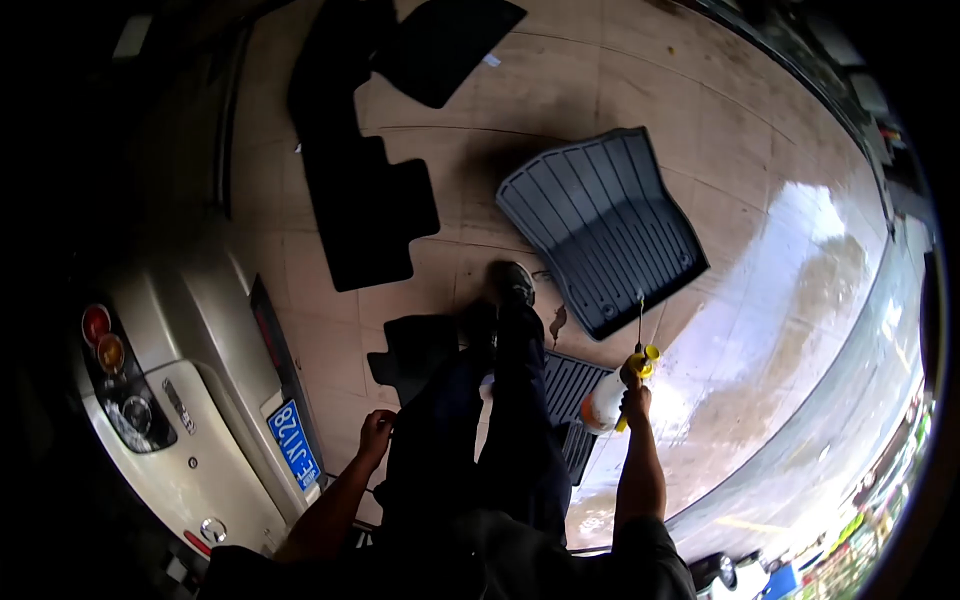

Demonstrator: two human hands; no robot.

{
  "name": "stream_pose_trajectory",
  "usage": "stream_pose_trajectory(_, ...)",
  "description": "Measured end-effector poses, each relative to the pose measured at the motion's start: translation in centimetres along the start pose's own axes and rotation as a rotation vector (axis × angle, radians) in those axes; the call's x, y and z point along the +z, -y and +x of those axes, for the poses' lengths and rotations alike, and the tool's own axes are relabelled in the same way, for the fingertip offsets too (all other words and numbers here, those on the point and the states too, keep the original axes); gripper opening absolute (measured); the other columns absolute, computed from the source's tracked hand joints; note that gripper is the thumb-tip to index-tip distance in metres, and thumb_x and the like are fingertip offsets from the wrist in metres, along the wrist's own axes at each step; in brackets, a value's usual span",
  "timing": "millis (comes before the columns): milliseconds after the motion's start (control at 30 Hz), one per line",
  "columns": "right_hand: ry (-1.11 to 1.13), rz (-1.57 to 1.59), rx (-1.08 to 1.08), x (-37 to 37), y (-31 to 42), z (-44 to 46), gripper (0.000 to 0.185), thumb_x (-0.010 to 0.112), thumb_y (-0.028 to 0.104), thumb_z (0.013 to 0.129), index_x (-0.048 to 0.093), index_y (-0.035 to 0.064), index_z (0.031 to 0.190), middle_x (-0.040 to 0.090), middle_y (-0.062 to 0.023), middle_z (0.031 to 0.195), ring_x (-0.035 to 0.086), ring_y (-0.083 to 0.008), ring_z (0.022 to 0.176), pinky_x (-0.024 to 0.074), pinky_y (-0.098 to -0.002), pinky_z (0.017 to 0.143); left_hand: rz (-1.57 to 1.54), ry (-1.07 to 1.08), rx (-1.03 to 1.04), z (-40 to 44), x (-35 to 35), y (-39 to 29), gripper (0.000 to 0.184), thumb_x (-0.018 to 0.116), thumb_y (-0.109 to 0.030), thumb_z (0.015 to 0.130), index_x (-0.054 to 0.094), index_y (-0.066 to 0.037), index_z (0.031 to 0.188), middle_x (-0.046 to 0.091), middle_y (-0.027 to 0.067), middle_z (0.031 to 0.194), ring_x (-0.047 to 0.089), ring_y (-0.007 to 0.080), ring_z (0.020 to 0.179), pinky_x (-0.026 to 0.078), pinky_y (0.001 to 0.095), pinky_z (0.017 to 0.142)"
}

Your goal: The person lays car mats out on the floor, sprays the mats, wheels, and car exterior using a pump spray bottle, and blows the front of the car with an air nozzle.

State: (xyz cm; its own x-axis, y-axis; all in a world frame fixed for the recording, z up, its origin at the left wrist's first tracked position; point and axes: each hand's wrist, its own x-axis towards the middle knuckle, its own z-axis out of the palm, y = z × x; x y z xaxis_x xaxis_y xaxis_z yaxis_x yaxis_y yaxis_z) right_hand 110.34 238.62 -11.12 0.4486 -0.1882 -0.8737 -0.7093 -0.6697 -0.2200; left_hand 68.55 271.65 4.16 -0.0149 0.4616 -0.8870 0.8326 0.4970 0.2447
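Note:
My right hand (634, 392) grips a pressure spray bottle (603, 402) by its yellow head. The bottle is white with an orange patch and tilts to the left. A thin nozzle wand reaches from its head toward a dark grey ribbed floor mat (605, 225), which lies on the floor ahead with raised edges. My left hand (377, 435) hangs beside my left thigh, its fingers loosely curled and nothing visible in them. Another ribbed floor mat (565, 385) lies near my right leg, partly hidden by the bottle and the leg.
Black carpet mats (365, 200) lie ahead to the left, with another dark mat (450, 45) beyond. A smaller dark mat (412, 350) is by my feet. The rear of a beige car (190, 440) stands at my left. The tiled floor (745, 330) shines wet on the right.

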Motion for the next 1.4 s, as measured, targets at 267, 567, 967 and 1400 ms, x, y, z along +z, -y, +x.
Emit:
stream_pose_trajectory(267,0.34,-0.446,-0.39,8.2,8.3,-1.1,0.036,0.044,0.036,0.089,0.048,0.0047,0.072,0.041,-0.001,0.051,0.042,-0.0101,0.042,0.0321,-0.0264,0.038,0.014,-0.114,-0.142,-0.3,0.7,3.3,0.028,0.045,-0.023,0.085,0.058,-0.001,0.095,0.053,0.013,0.099,0.054,0.0242,0.09,0.043,0.034,0.078)
stream_pose_trajectory(567,0.54,-1.359,-1.106,28.9,20.6,-6.2,0.038,0.041,0.038,0.088,0.051,0.0018,0.092,0.057,-0.0224,0.081,0.056,-0.0387,0.075,0.0458,-0.0431,0.064,-0.468,-0.121,-0.273,-0.2,-0.1,7.5,0.022,0.05,-0.023,0.084,0.056,-0.004,0.095,0.053,0.0067,0.088,0.054,0.0154,0.08,0.046,0.0297,0.067)
stream_pose_trajectory(967,0.734,-1.824,-1.237,47.1,23.6,-20.0,0.049,0.04,0.044,0.086,0.051,-0.0032,0.093,0.059,-0.0246,0.078,0.058,-0.0391,0.077,0.0462,-0.0441,0.071,-0.854,-0.29,-0.378,-1.6,2.8,13.4,0.023,0.056,-0.023,0.082,0.057,-0.002,0.091,0.057,0.0074,0.08,0.055,0.0156,0.073,0.047,0.0277,0.059)
stream_pose_trajectory(1400,0.613,-1.144,-0.824,51.5,33.8,-6.9,0.045,0.047,0.05,0.082,0.046,0.0076,0.067,0.044,-0.0018,0.051,0.043,-0.012,0.038,0.0355,-0.0277,0.033,-0.946,-0.27,-0.429,-0.1,2.8,8.6,0.019,0.054,-0.02,0.083,0.056,-0.005,0.095,0.059,0.0073,0.086,0.057,0.0163,0.076,0.048,0.0277,0.059)
